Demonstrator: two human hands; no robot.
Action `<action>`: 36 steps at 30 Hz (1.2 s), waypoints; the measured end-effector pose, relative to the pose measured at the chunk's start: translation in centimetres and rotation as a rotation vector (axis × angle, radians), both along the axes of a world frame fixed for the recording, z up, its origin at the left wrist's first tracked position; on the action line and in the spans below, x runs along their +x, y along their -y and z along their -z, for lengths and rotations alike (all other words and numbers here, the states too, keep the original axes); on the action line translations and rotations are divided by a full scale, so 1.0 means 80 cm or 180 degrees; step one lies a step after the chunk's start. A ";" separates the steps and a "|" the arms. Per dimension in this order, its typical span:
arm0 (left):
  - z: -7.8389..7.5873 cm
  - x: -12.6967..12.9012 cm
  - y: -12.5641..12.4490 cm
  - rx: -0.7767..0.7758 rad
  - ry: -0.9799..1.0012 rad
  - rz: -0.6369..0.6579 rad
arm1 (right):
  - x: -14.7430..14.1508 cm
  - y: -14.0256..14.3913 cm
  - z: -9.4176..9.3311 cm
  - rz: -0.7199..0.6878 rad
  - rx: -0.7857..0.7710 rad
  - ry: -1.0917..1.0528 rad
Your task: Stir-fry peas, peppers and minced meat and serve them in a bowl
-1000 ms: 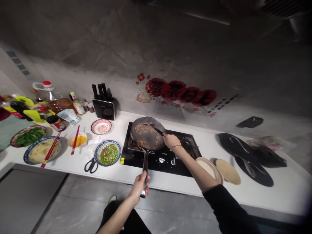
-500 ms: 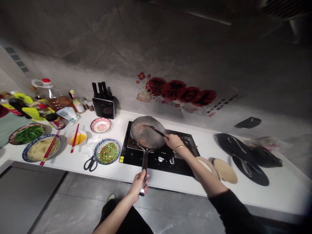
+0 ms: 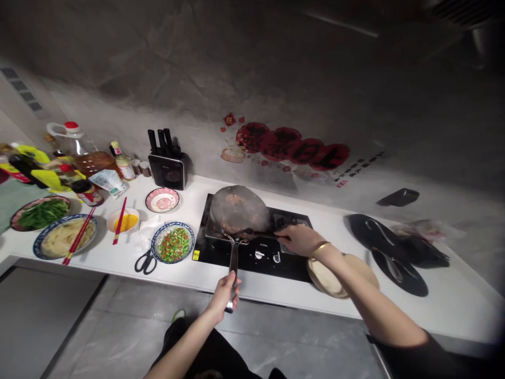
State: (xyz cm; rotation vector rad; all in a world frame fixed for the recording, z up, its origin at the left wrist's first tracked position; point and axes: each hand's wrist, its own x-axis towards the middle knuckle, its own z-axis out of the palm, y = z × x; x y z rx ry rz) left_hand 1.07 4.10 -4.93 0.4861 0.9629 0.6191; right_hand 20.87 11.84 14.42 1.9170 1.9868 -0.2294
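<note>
Right hand [image 3: 300, 239] now lower and nearer than before, at the wok's right rim, closed on a dark spatula handle; left hand [image 3: 225, 290] clasped round the wok handle's near end. Wok [image 3: 239, 209] with minced food: tilted on black hob [image 3: 252, 251], tabletop [image 3: 442, 310] centre. Plate of chopped vegetables [image 3: 172, 243]: left of hob

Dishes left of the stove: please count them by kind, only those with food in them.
Blue-rimmed plates: 2, noodles and chopped vegetables
Red-rimmed plate of greens: 1
Small bowl of yellow liquid: 1
Total: 4
</note>
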 end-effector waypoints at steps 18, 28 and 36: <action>0.000 0.002 0.000 0.0039 -0.0054 0.0004 | 0.055 -0.032 -0.002 0.0400 -0.0087 0.0064; 0.000 0.003 0.000 0.0007 -0.0118 0.0010 | -0.021 -0.073 0.056 0.0058 0.0302 -0.0335; 0.003 0.002 0.002 0.0063 0.0005 -0.0064 | 0.023 0.001 -0.024 0.0149 -0.0165 0.0151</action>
